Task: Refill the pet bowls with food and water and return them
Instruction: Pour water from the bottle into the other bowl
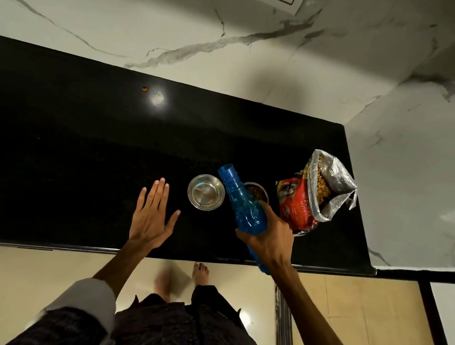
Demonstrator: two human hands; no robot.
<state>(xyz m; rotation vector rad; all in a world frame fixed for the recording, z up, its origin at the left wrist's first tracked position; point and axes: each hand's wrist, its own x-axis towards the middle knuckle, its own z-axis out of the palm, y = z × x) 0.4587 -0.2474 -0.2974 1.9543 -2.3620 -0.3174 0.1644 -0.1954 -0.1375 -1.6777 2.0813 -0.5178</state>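
Two small steel bowls stand on the black counter [83, 143]. The left bowl [206, 192] looks shiny inside; whether it holds water I cannot tell. The right bowl [256, 192] holds brown kibble and is partly hidden behind a blue plastic bottle [241, 200]. My right hand [270, 237] grips that uncapped bottle around its lower body, tilted with its open neck pointing up and left, between the bowls. My left hand [151, 215] hovers flat with straight fingers to the left of the left bowl, holding nothing.
An opened red and silver pet food bag [316, 193] stands at the counter's right end, kibble showing inside. Marble walls close the back and right. One loose kibble [144, 89] lies far back on the counter. My bare feet are on the tiled floor below.
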